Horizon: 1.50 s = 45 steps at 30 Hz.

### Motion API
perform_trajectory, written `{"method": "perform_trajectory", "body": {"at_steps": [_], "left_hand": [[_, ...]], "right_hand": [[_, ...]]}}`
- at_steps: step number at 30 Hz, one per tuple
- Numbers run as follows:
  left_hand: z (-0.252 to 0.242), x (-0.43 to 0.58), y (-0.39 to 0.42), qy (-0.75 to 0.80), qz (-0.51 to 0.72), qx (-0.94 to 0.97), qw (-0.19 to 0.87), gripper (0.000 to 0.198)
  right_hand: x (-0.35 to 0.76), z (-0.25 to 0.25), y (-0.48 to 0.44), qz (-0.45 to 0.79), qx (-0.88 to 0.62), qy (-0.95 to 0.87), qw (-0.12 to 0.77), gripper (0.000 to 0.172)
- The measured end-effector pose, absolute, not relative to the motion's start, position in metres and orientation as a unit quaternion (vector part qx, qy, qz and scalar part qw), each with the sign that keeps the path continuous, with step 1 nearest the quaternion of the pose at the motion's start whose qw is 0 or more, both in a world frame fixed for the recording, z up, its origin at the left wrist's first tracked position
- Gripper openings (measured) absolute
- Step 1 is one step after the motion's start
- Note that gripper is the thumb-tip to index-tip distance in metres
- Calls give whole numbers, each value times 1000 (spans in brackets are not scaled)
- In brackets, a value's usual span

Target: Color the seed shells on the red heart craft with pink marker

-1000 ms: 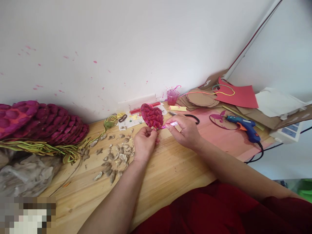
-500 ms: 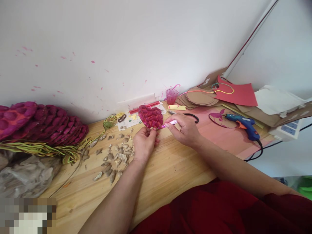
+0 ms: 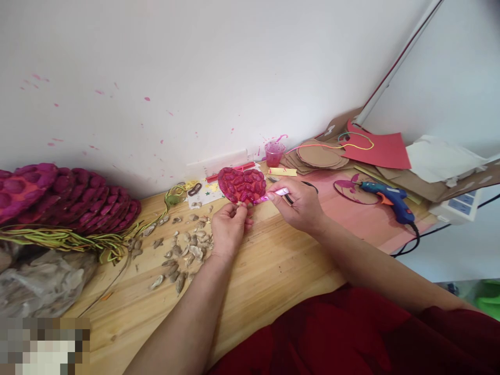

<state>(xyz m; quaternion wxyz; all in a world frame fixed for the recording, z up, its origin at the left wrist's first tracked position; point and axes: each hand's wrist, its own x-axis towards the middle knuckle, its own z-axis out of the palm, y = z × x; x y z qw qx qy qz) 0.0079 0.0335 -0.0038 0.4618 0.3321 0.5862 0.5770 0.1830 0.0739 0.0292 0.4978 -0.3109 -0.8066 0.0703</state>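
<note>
A round magenta piece covered in bumps (image 3: pixel 242 183) is tilted up above the wooden table. My left hand (image 3: pixel 230 224) pinches its lower edge between thumb and fingers. In my right hand (image 3: pixel 297 204) is a brush with a white handle (image 3: pixel 282 191), its magenta tip touching the piece at the lower right. Behind the piece lies a white sheet with small stars (image 3: pixel 205 195). A clear cup of pink paint (image 3: pixel 274 154) stands by the wall.
Peanut shells (image 3: pixel 191 250) lie left of my hands. Stacked magenta discs (image 3: pixel 78 200), green cords (image 3: pixel 70 240) and a plastic bag (image 3: pixel 47 281) fill the left. To the right are cardboard discs (image 3: pixel 322 154), red paper (image 3: pixel 380 150) and a blue glue gun (image 3: pixel 390 200).
The magenta piece has turned so that more of its bumpy face shows. My right hand and the brush have shifted slightly right, and my left hand slightly left.
</note>
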Motion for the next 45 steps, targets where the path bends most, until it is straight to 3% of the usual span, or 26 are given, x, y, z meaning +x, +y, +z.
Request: {"method": "perform_trajectory", "body": {"at_steps": [14, 30, 38, 45], "left_hand": [[-8, 7, 37, 540, 636, 296, 464, 30], [-9, 9, 35, 557, 625, 332, 435, 24], [-10, 8, 36, 548, 639, 313, 440, 26], [-9, 7, 37, 531, 665, 277, 446, 27]], "right_hand": [[183, 36, 69, 48, -307, -796, 520, 6], [184, 36, 71, 86, -293, -805, 509, 5], [186, 37, 72, 27, -304, -802, 514, 3], [183, 37, 70, 70, -272, -811, 513, 4]]}}
